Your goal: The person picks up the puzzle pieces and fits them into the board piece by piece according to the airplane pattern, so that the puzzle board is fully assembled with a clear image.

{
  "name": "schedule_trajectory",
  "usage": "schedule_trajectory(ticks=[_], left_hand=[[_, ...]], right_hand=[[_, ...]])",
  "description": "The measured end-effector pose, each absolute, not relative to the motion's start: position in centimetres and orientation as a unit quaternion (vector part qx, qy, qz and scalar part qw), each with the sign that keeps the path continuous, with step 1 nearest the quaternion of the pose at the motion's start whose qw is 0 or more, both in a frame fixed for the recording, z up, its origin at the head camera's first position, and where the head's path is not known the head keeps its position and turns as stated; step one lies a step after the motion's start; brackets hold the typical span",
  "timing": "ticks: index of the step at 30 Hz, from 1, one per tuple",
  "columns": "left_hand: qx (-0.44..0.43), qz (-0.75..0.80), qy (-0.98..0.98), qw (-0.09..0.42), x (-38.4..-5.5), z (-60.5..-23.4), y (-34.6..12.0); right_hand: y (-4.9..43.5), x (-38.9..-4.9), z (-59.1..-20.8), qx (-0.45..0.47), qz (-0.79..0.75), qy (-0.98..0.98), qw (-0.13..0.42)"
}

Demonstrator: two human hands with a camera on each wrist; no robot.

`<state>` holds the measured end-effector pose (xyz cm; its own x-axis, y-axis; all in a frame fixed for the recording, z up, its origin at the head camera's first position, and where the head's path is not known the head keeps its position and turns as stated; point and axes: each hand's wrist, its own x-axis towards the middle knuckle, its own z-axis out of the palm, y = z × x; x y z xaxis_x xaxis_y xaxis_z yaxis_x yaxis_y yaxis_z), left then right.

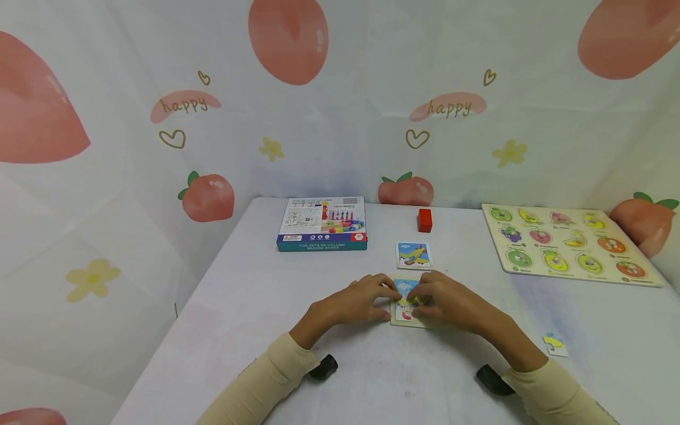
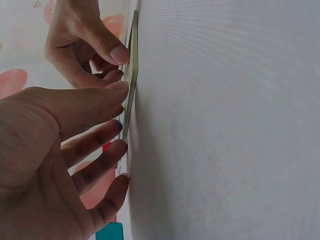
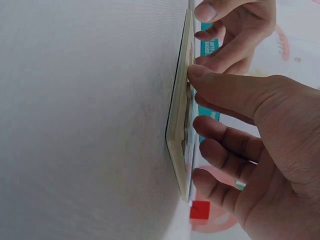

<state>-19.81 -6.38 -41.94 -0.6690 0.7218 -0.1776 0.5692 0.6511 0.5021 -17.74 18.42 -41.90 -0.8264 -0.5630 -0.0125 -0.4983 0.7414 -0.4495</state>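
Note:
A small wooden puzzle board (image 1: 406,323) lies flat on the table, with sky-blue picture pieces (image 1: 405,285) set in its frame. My left hand (image 1: 366,299) is at the board's left side; its thumb and fingertips touch the edge and the picture. From the right, my right hand (image 1: 445,300) reaches over the board, its bent fingertips pressing on the pieces and covering the right part. In the right wrist view the thumb (image 3: 220,82) rests on the board's near part, fingers spread beyond it. A loose puzzle piece (image 1: 555,344) with yellow and blue print lies off to the right.
Behind the board lies an airplane picture card (image 1: 414,255), with a red block (image 1: 425,221) farther back. A boxed bead toy (image 1: 321,224) is at the back left. At the back right lies a fruit peg board (image 1: 576,245). A printed cloth (image 1: 340,147) hangs behind the table.

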Motion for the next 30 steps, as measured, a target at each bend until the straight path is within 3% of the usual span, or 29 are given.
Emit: schedule_trajectory(ticks=[30], left_hand=[[0.365,0.208,0.887,0.192,-19.73,-41.78,-6.46]], right_hand=[[17.64,-17.7,-42.3,-0.284,-0.212,0.931,0.086]])
